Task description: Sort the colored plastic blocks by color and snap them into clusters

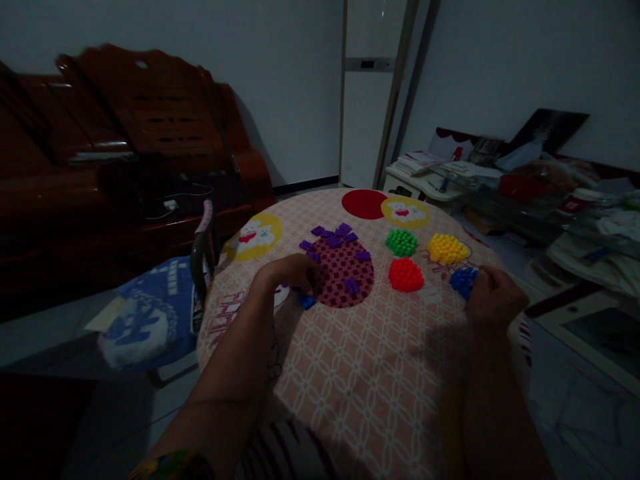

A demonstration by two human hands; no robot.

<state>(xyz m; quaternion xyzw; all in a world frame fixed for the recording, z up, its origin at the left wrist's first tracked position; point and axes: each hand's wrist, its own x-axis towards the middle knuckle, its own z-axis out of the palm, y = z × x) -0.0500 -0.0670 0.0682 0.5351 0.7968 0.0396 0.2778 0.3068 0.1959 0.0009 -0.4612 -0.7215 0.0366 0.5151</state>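
My left hand reaches over the left part of the round table, fingers curled downward and pressed together. Right under its fingertips lies a small blue piece; whether they grip it is too dark to tell. Several small purple pieces are scattered beyond this hand, over a dark red checked circle on the cloth. At the right edge my right hand is closed in a pinch beside a cluster of blue beads or pegs. Its fingertips touch or nearly touch the cluster, and what they hold is hidden.
Green, red and yellow clusters sit on the patterned tablecloth. A chair with a blue cloth stands left, near a wooden sofa. A cluttered glass table is at the right.
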